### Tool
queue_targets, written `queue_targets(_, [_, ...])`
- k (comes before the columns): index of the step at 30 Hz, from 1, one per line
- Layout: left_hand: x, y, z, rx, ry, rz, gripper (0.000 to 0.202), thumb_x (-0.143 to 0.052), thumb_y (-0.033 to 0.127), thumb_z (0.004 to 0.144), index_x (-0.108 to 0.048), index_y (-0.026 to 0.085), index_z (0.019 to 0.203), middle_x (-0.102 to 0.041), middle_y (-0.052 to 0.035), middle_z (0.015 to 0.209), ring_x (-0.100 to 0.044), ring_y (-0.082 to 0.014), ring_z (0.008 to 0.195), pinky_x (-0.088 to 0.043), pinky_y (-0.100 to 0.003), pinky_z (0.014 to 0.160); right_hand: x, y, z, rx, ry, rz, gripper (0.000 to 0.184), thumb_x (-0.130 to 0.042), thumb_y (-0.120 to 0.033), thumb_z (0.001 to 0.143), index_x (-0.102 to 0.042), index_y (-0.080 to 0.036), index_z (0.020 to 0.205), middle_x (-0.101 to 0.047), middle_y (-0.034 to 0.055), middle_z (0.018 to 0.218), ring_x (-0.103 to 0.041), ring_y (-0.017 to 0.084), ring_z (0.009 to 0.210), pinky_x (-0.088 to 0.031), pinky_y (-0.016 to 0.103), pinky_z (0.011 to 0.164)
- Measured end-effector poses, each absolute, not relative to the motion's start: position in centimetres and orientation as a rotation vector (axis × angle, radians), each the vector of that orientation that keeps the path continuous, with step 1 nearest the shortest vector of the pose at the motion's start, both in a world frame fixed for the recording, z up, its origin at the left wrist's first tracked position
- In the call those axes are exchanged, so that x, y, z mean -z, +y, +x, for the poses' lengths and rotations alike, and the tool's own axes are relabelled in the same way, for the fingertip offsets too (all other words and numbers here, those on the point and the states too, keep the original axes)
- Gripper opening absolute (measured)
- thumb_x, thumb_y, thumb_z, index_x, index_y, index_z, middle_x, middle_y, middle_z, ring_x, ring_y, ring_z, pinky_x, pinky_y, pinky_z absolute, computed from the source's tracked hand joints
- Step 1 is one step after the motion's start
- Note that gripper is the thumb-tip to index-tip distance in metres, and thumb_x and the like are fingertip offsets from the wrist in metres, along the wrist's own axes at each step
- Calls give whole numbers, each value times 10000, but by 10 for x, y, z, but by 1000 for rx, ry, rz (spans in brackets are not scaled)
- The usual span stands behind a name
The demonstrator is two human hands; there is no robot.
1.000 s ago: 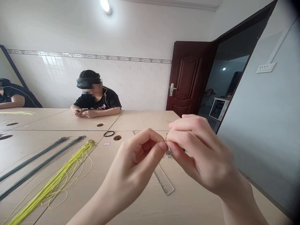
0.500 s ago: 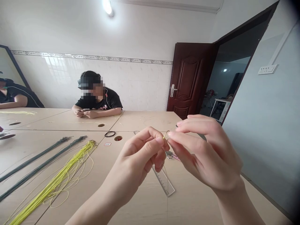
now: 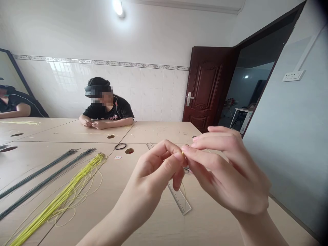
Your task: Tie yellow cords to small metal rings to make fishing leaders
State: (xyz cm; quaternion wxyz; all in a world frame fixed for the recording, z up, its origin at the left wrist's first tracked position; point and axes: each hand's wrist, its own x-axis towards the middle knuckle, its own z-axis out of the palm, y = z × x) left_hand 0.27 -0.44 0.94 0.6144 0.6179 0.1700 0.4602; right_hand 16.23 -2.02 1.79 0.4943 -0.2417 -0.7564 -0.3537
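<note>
Between the thumb and index finger of my left hand (image 3: 156,174) a thin yellow cord (image 3: 182,153) is pinched, only a short bit of it showing. My right hand (image 3: 225,171) is closed at the thumb and index finger on the same cord, its fingertips nearly touching the left ones; the other fingers are loosely bent. A pale thread hangs below the hands. Under them lies a clear ruler (image 3: 180,200), partly covered. Scissors (image 3: 187,170) on the table are mostly hidden behind my fingers.
To the left lie a bundle of yellow cords (image 3: 64,194) and two dark green bundles (image 3: 43,179). A black ring (image 3: 120,146), a small label (image 3: 118,157) and a table hole (image 3: 129,151) are farther in. Across the table a person (image 3: 107,109) sits; another is at far left.
My right fingertips have closed in against the left ones, covering more of the yellow cord. Both hands have shifted slightly to the right.
</note>
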Motion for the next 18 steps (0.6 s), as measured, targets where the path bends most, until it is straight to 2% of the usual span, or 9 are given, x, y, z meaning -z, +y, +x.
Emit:
queue_targets(5, [-9, -5, 3, -1117, 431, 1473, 245, -481, 301, 942, -504, 185, 727, -479, 49, 576, -391, -80, 569, -287, -229, 559, -20, -19, 158, 883, -1813, -616, 198, -644, -15, 758, -639, -191, 849, -643, 41, 746, -645, 180, 738, -519, 423, 773])
queue_targets(9, [-9, -5, 3, -1112, 433, 1492, 251, -481, 302, 941, -495, 186, 720, -482, 47, 578, -394, -87, 581, -287, -231, 563, -23, -16, 157, 932, -1801, -587, 87, -668, -70, 785, -630, -147, 771, -623, 73, 701, -644, 178, 711, -535, 399, 718])
queue_targets(13, [-9, -4, 3, -1105, 441, 1478, 242, -482, 296, 938, -505, 184, 724, -468, 49, 572, -386, -85, 578, -282, -227, 557, -22, -15, 158, 834, -1836, -573, 99, -659, -55, 777, -608, -130, 737, -602, 64, 687, -632, 177, 713, -525, 413, 734])
queue_targets(18, [-11, -2, 2, -1069, 417, 1439, 215, -491, 277, 917, -525, 179, 729, -465, 44, 567, -386, -83, 563, -282, -229, 553, -16, -16, 159, 662, -1846, -621, 115, -632, -78, 797, -581, -182, 801, -621, 32, 757, -601, 152, 692, -514, 396, 742])
